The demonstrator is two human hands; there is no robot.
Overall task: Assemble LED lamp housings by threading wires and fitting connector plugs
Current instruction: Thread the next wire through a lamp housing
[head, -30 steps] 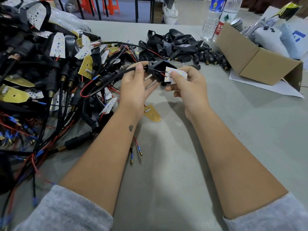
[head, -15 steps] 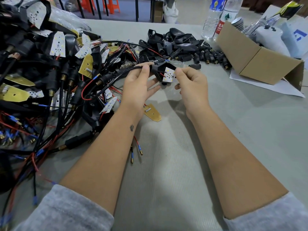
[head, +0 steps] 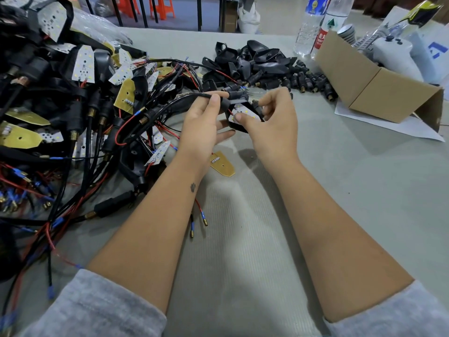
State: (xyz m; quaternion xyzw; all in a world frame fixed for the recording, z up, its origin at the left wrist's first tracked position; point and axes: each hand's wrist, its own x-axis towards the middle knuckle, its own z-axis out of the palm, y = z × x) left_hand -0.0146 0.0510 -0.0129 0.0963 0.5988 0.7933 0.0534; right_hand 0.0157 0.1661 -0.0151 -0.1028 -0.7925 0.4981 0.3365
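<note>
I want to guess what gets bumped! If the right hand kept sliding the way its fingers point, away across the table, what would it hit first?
Probably the pile of small black connector plugs just beyond the right hand, though depth is hard to judge. The lamp housing it grips would travel along with it.

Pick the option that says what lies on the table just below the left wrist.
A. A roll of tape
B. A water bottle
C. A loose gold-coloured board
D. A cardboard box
C: a loose gold-coloured board lies flat on the table just under the left wrist, while the water bottles and cardboard box sit far off at the upper right.
</note>
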